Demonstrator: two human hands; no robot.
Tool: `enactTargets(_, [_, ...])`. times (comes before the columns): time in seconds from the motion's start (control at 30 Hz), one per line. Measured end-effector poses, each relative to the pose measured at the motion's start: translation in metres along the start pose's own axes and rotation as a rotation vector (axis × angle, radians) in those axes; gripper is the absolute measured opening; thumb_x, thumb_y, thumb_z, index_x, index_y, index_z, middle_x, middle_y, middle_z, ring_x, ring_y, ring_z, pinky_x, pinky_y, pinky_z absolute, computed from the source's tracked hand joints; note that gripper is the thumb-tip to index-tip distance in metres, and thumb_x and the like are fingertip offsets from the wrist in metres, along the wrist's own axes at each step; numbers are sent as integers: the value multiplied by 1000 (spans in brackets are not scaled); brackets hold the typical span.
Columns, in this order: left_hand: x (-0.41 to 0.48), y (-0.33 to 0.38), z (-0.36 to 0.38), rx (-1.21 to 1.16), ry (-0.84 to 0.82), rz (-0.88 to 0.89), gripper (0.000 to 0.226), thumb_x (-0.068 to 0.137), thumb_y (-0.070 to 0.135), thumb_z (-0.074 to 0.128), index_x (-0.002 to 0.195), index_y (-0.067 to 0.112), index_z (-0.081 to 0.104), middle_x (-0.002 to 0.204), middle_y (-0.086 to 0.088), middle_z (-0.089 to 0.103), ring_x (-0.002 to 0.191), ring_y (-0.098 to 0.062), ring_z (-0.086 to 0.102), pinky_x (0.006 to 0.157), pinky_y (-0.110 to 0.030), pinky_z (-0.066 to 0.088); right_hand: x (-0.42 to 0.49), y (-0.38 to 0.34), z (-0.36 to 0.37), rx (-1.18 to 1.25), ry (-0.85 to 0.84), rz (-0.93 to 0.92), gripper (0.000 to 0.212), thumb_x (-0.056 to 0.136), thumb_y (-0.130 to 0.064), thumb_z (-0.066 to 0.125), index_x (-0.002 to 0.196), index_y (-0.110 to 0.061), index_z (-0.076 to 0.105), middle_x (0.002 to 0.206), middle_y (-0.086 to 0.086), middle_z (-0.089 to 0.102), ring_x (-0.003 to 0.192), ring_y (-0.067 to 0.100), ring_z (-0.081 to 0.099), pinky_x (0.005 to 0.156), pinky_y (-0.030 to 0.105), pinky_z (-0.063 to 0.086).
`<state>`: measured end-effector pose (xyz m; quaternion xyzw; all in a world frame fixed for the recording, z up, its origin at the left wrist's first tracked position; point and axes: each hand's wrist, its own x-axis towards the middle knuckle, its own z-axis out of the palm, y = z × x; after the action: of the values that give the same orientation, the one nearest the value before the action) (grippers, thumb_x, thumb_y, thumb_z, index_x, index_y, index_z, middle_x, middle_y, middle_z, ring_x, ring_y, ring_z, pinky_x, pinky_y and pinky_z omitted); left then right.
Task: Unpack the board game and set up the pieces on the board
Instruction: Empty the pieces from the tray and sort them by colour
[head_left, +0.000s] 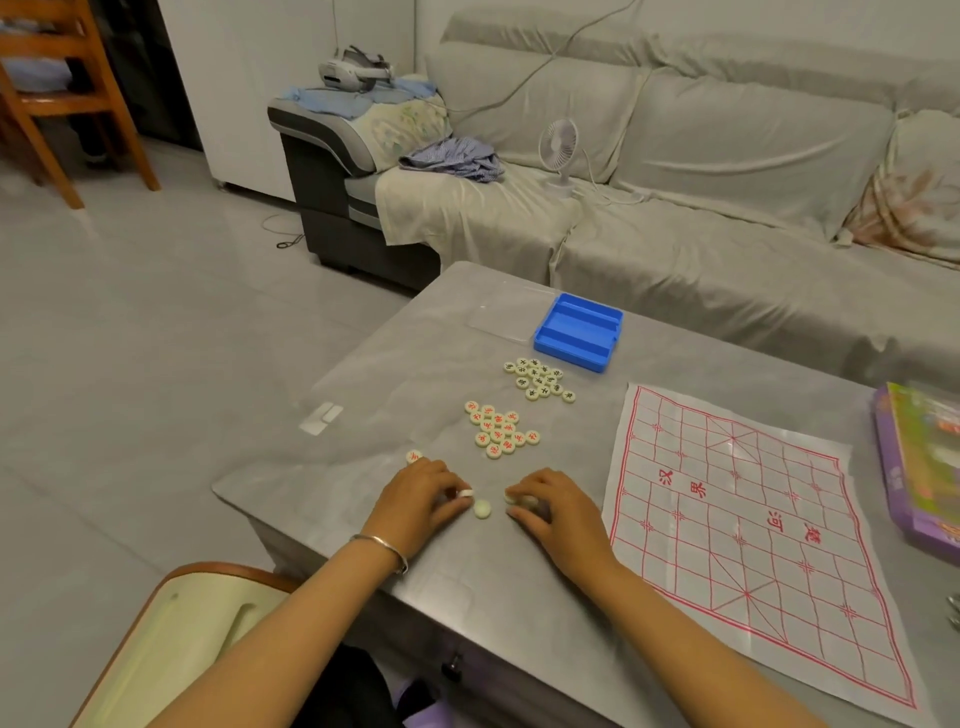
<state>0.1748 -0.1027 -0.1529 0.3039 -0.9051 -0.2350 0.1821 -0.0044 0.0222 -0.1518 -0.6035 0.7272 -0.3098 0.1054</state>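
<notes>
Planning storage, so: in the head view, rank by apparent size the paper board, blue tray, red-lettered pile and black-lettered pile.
1. paper board
2. blue tray
3. red-lettered pile and black-lettered pile: look alike; the red one lies nearer the camera, so unranked.

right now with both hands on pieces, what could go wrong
1. The lone red piece sits apart from the piles, right beside the left hand, which pinches a piece; a nudge could send it toward the table edge.
2. The board is a creased sheet with rippled edges, so pieces set on it may shift.
3. The red pile and black pile sit close together; a sweep of the right hand could mix them.
</notes>
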Motion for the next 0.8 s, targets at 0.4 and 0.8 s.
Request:
enactTargets(0.4, [19,2,8,-152,96,-190,12,85,34,61,93,24,62,82,7,57,82,-13,53,72,-28,47,27,-2,9,58,39,171,14,88,-35,61,97,-24,64,86,-11,55,78,6,51,69,24,45])
enactTargets(0.8, [6,4,6,-122,0,-3,27,68,58,68,90,43,65,114,17,47,109,-3,35,96,-26,29,56,-1,12,67,127,422,12,92,-32,56,87,-21,58,90,-1,57,75,11,51,67,25,43])
